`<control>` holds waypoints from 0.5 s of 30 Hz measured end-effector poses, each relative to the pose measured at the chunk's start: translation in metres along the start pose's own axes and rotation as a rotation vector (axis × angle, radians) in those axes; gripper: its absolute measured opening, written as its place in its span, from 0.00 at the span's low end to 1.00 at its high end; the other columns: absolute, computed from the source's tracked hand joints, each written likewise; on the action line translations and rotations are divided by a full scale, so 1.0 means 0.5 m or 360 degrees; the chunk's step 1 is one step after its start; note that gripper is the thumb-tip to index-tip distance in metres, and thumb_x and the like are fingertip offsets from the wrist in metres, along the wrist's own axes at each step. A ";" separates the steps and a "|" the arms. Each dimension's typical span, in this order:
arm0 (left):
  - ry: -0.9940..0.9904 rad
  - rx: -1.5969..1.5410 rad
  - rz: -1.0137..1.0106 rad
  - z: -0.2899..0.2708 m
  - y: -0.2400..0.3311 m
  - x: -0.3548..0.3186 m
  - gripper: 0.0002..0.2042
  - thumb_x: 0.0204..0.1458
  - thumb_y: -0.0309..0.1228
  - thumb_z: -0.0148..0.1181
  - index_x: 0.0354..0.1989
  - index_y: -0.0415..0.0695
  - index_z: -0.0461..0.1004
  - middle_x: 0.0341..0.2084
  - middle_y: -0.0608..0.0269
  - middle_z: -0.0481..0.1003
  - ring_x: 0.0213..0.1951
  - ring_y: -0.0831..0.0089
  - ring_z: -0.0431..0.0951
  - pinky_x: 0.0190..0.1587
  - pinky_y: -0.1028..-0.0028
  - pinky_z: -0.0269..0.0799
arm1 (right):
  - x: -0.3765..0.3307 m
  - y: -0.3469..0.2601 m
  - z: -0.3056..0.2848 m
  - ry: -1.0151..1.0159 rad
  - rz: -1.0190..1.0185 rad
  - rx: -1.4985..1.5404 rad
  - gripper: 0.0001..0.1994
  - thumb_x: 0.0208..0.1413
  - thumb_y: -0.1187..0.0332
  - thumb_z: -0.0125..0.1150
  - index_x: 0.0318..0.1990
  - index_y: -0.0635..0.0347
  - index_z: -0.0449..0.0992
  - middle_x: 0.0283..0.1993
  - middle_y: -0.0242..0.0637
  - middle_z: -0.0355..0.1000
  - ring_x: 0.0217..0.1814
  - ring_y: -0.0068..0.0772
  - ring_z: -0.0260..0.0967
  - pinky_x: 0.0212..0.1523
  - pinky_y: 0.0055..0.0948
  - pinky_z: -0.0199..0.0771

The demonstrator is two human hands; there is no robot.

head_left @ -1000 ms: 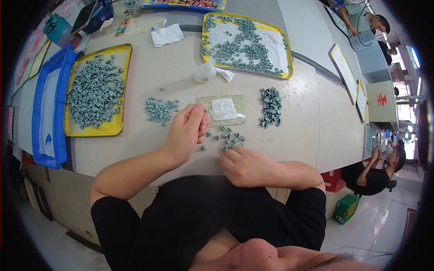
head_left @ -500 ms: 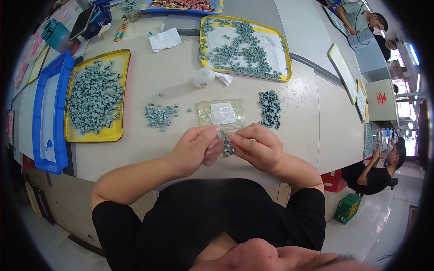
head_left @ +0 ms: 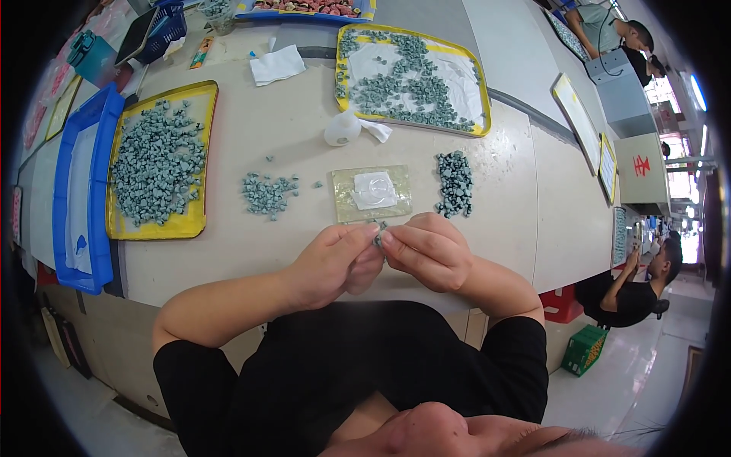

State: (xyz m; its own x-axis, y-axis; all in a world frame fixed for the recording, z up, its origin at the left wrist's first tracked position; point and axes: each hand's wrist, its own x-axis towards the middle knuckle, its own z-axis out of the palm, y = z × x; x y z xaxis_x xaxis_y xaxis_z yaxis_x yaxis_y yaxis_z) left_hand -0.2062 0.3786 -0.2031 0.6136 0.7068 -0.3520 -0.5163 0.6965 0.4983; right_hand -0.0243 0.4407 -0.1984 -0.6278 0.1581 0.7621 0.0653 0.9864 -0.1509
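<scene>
My left hand [head_left: 335, 259] and my right hand [head_left: 430, 251] meet fingertip to fingertip at the near edge of the table. Pinched between them is a small grey-green piece [head_left: 378, 239], too small to tell its exact kind. Just beyond my fingers lies a flat, see-through yellowish pad [head_left: 346, 202] with a white paper square and a clear round disc [head_left: 375, 188] on it. A dark, glossy cluster of similar pieces [head_left: 454, 185] sits to its right, and a loose scatter of paler ones [head_left: 264, 196] to its left. My hands partly hide a few pieces beneath them.
Yellow-rimmed trays of grey-green pieces stand at the left [head_left: 199, 206] and far side [head_left: 485, 122]. A long blue bin [head_left: 103, 190] flanks the left tray. Beyond the pad are a white squeeze bulb [head_left: 342, 129] and a folded white tissue [head_left: 277, 66]. People work at the right.
My fingertips have drawn closer together and shifted slightly toward me, both still pinching. More of the pieces under my hands are covered now. The piles and trays look unchanged.
</scene>
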 end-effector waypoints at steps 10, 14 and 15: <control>0.0390 0.0568 0.0460 0.009 -0.002 -0.028 0.15 0.63 0.37 0.39 0.24 0.44 0.59 0.16 0.73 0.55 0.19 0.83 0.51 0.20 0.81 0.49 | 0.012 0.002 0.023 -0.0091 0.0136 0.0303 0.12 0.38 0.81 0.66 0.35 0.69 0.77 0.35 0.42 0.72 0.31 0.35 0.71 0.28 0.28 0.73; 0.0473 0.0987 0.0729 -0.008 -0.013 -0.036 0.14 0.63 0.36 0.39 0.26 0.42 0.62 0.17 0.73 0.58 0.20 0.84 0.55 0.22 0.81 0.53 | 0.022 -0.027 0.040 0.0064 0.0633 0.0520 0.10 0.39 0.81 0.66 0.33 0.65 0.78 0.32 0.39 0.74 0.29 0.33 0.72 0.27 0.25 0.73; 0.0505 0.1123 0.0825 -0.011 -0.016 -0.038 0.14 0.63 0.35 0.39 0.26 0.41 0.63 0.17 0.72 0.60 0.20 0.84 0.56 0.23 0.81 0.55 | 0.023 -0.032 0.041 0.0062 0.0632 0.0518 0.10 0.39 0.81 0.66 0.33 0.65 0.78 0.32 0.39 0.74 0.29 0.33 0.72 0.27 0.25 0.73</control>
State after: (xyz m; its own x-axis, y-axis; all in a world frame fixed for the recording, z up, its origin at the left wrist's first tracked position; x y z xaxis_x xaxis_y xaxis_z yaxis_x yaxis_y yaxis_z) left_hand -0.2169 0.3606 -0.2046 0.1620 0.9818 -0.0994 -0.1336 0.1216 0.9835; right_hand -0.0484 0.4259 -0.2003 -0.5738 0.5255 0.6282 0.0444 0.7858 -0.6168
